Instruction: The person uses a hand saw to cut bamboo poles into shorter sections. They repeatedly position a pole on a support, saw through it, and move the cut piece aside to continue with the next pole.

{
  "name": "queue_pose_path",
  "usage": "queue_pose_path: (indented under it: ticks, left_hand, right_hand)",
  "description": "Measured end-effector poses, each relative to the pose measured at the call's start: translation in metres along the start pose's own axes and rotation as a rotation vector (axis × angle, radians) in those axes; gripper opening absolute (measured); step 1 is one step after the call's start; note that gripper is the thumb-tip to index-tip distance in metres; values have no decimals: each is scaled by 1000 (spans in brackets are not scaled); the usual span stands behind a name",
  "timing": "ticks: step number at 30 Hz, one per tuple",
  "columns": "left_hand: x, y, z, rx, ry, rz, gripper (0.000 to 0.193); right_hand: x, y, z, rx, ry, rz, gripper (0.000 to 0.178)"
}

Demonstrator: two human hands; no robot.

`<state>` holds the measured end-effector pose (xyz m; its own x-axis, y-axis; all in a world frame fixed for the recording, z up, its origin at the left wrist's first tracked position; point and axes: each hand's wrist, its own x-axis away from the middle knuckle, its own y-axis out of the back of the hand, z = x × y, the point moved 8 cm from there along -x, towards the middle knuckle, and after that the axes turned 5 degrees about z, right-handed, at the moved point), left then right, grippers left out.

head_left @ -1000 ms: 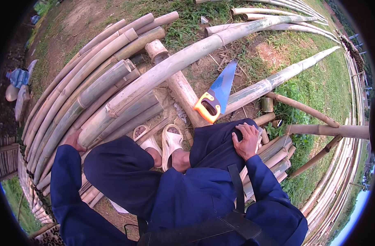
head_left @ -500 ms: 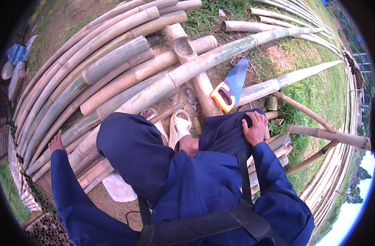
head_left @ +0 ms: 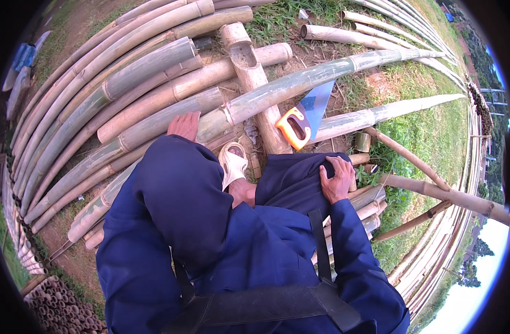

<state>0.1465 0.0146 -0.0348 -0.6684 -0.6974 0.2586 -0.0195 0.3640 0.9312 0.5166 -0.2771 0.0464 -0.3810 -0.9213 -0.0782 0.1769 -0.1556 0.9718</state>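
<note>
A long greenish bamboo pole slants across in front of me, from beside my left knee to the far right. My left hand is closed over this pole beside the knee, fingers over its far side and the palm partly hidden. My right hand rests on my right knee, fingers spread, holding nothing. Between the knees and the pole lies a handsaw with an orange and black handle and a blue blade. Its blade tip meets the pole's near edge. A notched bamboo piece passes beneath the pole.
Several bamboo poles lie side by side to the left. A shorter pole runs right beyond the saw. Bamboo supports cross at the right. Cut bamboo ends are stacked at lower left. My sandalled foot stands near the notched piece.
My left hand has moved from the poles at far left, inward and forward to the long pole. That pole has shifted slightly toward the saw. My right hand stays on the knee.
</note>
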Motion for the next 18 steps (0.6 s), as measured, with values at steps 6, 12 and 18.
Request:
queue_pose_path:
  ticks: [6,12,18]
  left_hand:
    - [-13,-8,12,175,115,242,98]
    - [3,-8,30,352,238,320,96]
    - [20,38,49,119,213,122,92]
  right_hand:
    - [2,4,-2,-27,-54,3,34]
    - [-5,1,-1,-30,-19,19,32]
    - [11,11,1,3,13,31,30]
